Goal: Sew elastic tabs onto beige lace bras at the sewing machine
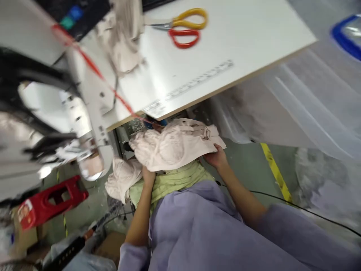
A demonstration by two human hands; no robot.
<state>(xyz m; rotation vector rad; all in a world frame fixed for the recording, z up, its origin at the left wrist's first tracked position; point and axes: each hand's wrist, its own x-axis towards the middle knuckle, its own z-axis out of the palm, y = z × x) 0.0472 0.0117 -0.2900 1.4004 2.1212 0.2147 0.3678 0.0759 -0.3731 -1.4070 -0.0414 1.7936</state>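
A pale pink bra (pixel 172 146) with lace and moulded cups lies over the lap, just below the table's front edge. My left hand (pixel 148 176) grips its lower left edge, with the fingers mostly under the fabric. My right hand (pixel 216 156) pinches its right end, thumb on top. Another pale pink lace piece (pixel 124 177) hangs to the left of my left hand. Green cloth (pixel 180 177) lies across the lap beneath the bra.
Scissors (pixel 187 28) with yellow and red handles lie on the white table (pixel 254 34), near more pale fabric (pixel 124 41). A blurred sewing machine (pixel 96 158) stands at left, above a red stool (pixel 53 201). Clear plastic (pixel 310 101) hangs at right.
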